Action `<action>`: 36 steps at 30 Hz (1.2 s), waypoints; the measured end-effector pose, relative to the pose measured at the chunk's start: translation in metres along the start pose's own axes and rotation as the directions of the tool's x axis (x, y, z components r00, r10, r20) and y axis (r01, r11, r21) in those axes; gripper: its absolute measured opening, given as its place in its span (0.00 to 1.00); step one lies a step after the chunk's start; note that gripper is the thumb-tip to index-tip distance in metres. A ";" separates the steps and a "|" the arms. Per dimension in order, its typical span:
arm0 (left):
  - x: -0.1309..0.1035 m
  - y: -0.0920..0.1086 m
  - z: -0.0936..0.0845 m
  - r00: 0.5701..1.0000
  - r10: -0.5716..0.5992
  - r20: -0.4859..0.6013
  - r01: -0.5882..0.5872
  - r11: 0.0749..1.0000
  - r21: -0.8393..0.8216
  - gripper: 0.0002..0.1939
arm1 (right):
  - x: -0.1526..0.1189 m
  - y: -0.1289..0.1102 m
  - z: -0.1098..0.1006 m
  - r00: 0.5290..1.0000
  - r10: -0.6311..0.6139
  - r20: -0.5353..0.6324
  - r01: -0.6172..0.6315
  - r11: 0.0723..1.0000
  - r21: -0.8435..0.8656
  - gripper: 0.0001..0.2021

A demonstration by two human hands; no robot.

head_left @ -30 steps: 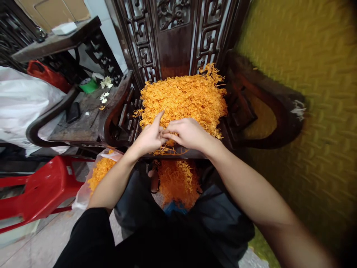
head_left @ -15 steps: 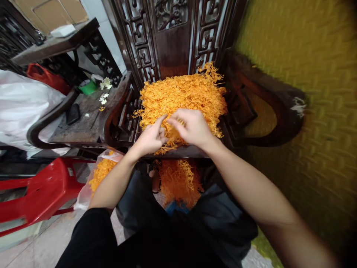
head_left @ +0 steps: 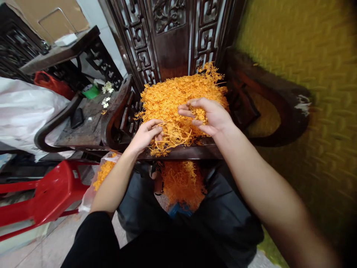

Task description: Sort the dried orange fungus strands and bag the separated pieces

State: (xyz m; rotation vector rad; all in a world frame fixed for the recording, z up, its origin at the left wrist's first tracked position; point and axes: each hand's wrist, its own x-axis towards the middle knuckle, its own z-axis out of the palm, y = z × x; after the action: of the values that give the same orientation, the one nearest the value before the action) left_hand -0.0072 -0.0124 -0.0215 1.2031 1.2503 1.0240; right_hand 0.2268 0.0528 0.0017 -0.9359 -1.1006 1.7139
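Right grip [head_left: 215,116] half-curled, cupping orange florets [head_left: 199,114]; left grip [head_left: 146,135] bent at stems [head_left: 178,139], hold unclear.

I face a chair [head_left: 173,52] of glossy carved wood; my orange pile [head_left: 167,93] looks rough and stringy, the red seat [head_left: 55,186] smooth, shiny plastic, my black sleeve [head_left: 93,238] matt cloth.

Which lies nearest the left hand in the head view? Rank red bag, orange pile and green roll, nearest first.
1. Orange pile, directly by the left hand.
2. Green roll, on the wooden seat at left.
3. Red bag, farther left, past the roll.
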 end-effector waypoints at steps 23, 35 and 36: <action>0.000 0.008 0.015 0.983 0.034 -0.179 -0.056 0.991 -0.118 0.15 | -0.023 0.016 0.023 0.828 -0.272 0.490 0.551 0.238 -0.800 0.14; -0.001 0.003 0.019 0.949 0.155 -0.276 -0.200 0.969 -0.144 0.18 | -0.030 0.017 0.030 0.807 -0.495 0.322 0.509 0.307 -0.804 0.15; -0.001 0.003 0.019 0.946 0.147 -0.289 -0.200 0.967 -0.161 0.18 | -0.029 0.017 0.030 0.826 -0.461 0.324 0.489 0.300 -0.819 0.14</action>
State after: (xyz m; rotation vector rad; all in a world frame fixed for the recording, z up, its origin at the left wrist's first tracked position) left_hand 0.0120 -0.0145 -0.0192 1.0627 1.2403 1.4481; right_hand 0.2052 0.0131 -0.0010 -0.9998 -2.1361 0.5300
